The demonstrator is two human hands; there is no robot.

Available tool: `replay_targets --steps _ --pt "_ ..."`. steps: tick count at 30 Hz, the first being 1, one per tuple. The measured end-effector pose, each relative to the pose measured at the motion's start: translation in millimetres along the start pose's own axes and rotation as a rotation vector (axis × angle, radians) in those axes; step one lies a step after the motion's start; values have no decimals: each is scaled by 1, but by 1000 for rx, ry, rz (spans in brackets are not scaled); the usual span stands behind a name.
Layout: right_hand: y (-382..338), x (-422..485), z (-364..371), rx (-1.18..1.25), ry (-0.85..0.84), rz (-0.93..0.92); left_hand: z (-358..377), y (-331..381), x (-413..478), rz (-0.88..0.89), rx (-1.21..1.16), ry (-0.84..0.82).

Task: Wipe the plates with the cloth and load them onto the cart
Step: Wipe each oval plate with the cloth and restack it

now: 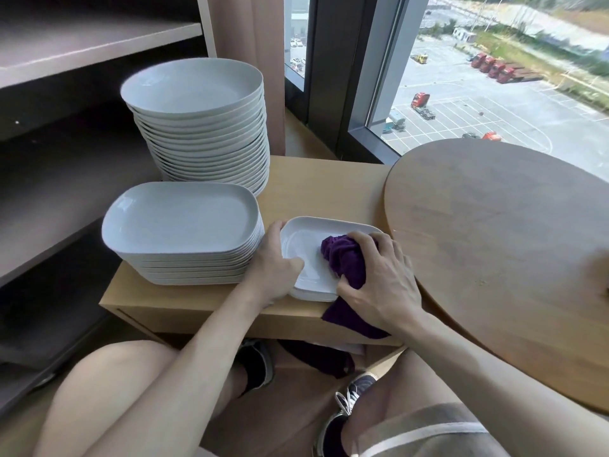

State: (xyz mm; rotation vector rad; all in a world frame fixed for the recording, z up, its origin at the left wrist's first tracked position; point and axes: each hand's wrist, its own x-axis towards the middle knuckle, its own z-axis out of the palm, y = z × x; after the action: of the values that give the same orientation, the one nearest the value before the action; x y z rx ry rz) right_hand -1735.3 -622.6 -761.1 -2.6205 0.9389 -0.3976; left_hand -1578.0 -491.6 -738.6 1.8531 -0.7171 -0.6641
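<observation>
A small white rectangular plate (309, 240) lies on top of a short pile of like plates on the low wooden stand (329, 186). My left hand (276, 262) grips its left edge, thumb over the rim. My right hand (382, 278) holds a bunched purple cloth (342, 258) and presses it on the plate's right half; a tail of the cloth hangs over the stand's front edge. To the left sits a stack of larger oblong white plates (181, 222), and behind that a tall stack of round white plates (197, 90).
A round wooden table top (510, 242) juts in at the right, close to my right hand. Dark shelves (82, 44) fill the left side. A window is behind the stand. My knees and shoes are below, with another purple cloth (316, 357) under the stand.
</observation>
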Motion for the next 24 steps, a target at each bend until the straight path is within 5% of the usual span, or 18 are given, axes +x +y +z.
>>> replay_targets --steps 7,12,24 --pt "3 4 1 -59 -42 -38 9 -5 -8 44 569 -136" --pt "3 4 0 -67 -44 -42 -1 -8 -8 81 638 -260" --pt "1 4 -1 -70 -53 -39 12 -5 -15 149 697 -113"
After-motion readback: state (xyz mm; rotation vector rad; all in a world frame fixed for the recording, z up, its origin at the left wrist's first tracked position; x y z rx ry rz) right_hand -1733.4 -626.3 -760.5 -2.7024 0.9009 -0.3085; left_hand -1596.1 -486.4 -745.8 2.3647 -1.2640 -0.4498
